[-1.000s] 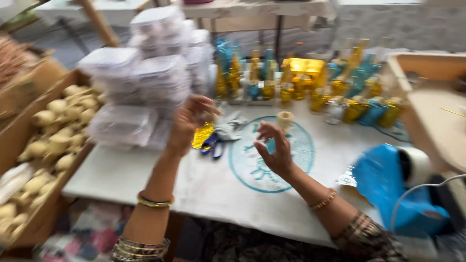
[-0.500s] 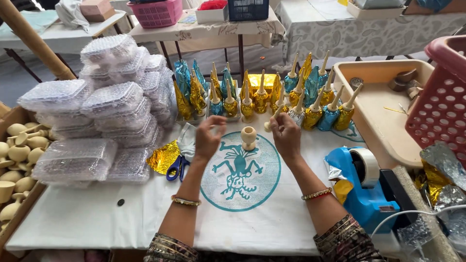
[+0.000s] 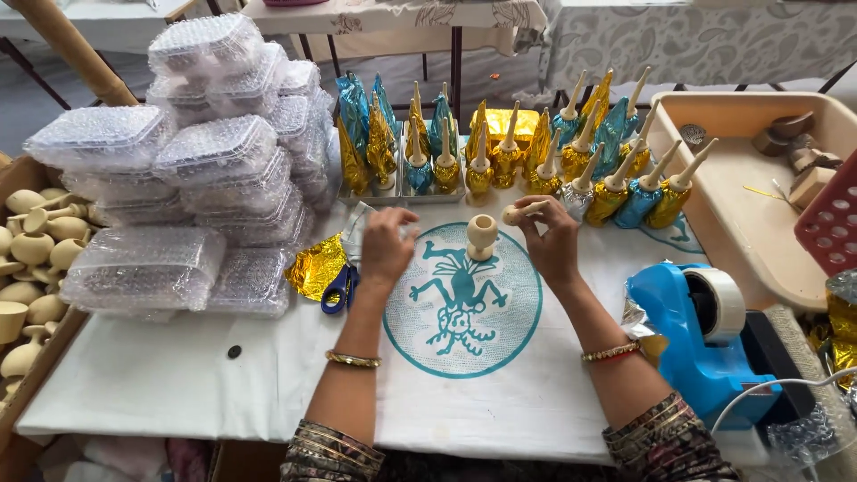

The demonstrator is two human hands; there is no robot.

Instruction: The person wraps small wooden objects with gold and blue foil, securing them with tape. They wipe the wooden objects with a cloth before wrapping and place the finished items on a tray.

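We see the right hand (image 3: 551,243) gripping a small wooden spindle piece (image 3: 522,212), lifted just above the counter (image 3: 161,375). Left hand (image 3: 386,245) is closed on a silvery wrap sheet (image 3: 357,228), beside the blue-handled scissors (image 3: 340,287). A wooden cup piece (image 3: 481,236) stands upright btwn both hands, on the teal round print (image 3: 462,299).

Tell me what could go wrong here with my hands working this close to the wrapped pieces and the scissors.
The right hand holds a wooden spindle right in front of the row of foil-wrapped figures; a wide movement could topple them. The small wooden cup stands upright and free between both hands, so it could be knocked over. The left hand rests beside blue-handled scissors, partly under gold foil, so it might brush the blades.
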